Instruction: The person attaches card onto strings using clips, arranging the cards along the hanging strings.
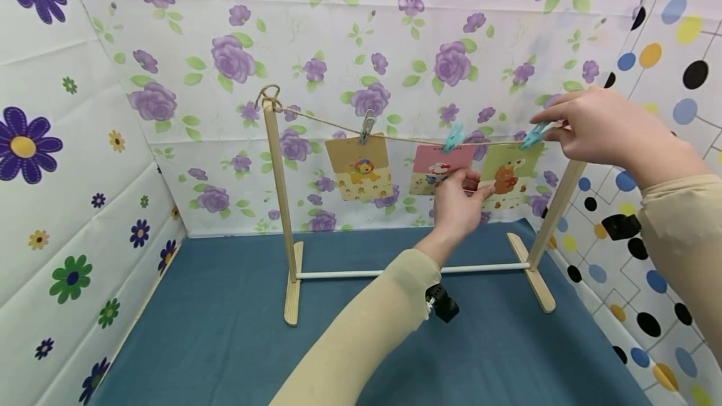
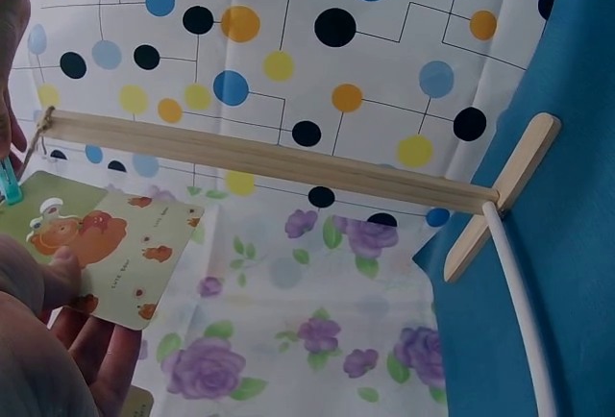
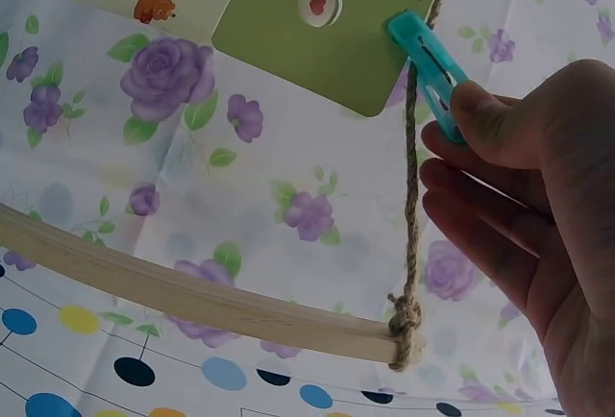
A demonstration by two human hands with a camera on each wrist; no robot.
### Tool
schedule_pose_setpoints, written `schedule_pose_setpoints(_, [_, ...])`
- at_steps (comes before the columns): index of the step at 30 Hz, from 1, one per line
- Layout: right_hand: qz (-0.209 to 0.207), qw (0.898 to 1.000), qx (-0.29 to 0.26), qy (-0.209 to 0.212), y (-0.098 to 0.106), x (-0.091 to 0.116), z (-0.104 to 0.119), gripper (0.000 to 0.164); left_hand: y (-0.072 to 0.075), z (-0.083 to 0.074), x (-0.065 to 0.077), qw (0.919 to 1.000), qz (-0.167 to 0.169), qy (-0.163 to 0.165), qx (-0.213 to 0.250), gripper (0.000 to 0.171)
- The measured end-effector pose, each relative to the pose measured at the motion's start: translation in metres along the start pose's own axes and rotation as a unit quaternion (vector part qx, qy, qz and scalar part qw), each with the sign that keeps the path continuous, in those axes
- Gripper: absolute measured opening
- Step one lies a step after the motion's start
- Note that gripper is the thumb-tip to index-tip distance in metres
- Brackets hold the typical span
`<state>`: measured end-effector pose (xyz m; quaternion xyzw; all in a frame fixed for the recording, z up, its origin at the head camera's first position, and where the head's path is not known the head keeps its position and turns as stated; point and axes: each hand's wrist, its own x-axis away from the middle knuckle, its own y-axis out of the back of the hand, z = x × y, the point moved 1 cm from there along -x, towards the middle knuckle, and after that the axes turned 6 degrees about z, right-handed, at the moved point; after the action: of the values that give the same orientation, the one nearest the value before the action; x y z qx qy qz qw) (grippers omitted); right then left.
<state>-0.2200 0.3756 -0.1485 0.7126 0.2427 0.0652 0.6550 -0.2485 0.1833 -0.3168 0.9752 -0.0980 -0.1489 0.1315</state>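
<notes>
A green bear card (image 1: 510, 174) hangs at the twine's right part. My left hand (image 1: 458, 202) pinches its left edge, thumb in front and fingers behind, as the left wrist view shows. Between thumb and fingers my right hand (image 1: 600, 127) pinches a turquoise clothespin (image 3: 428, 66), whose tip sits over the card's top edge at the twine (image 3: 411, 177). Left of it hangs a pink card (image 1: 442, 161) under another turquoise clothespin (image 1: 454, 137), partly hidden by my left hand. Farther left, a grey clothespin (image 1: 367, 127) holds a brown lion card (image 1: 361, 168).
The twine runs between two wooden posts (image 1: 280, 187) on flat feet, joined low down by a white rod (image 1: 338, 274). A blue cloth (image 1: 225, 331) covers the table. Flowered sheeting (image 1: 338, 30) stands behind, with a dotted sheet (image 1: 648, 255) close on the right.
</notes>
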Motion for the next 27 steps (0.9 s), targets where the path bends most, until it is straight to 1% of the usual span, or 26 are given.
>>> schedule_pose_setpoints(11, [-0.030,0.999,0.024,0.028,-0.0012,0.0033,-0.0016,0.040,-0.0050,0.0018,0.0022,0.9998,-0.009,-0.003,0.019,0.023])
schedule_pose_setpoints(18, [-0.038,0.999,0.020,0.016,-0.0014,0.0017,0.0018,0.046,-0.0044,0.0053,0.0042,0.9997,-0.012,-0.007,0.020,0.024])
schedule_pose_setpoints(22, [-0.045,0.999,0.014,0.003,-0.0023,0.0020,0.0014,0.050,-0.0044,0.0077,0.0057,0.9991,-0.011,-0.010,0.040,0.021])
schedule_pose_setpoints(25, [-0.057,0.998,0.011,-0.006,-0.0033,0.0042,0.0015,0.050,-0.0040,0.0087,0.0077,0.9985,-0.007,-0.011,0.053,0.022])
schedule_pose_setpoints(27, [-0.076,0.997,0.012,-0.007,-0.0044,0.0056,0.0025,0.049,-0.0036,0.0093,0.0093,0.9982,-0.003,-0.014,0.058,0.023])
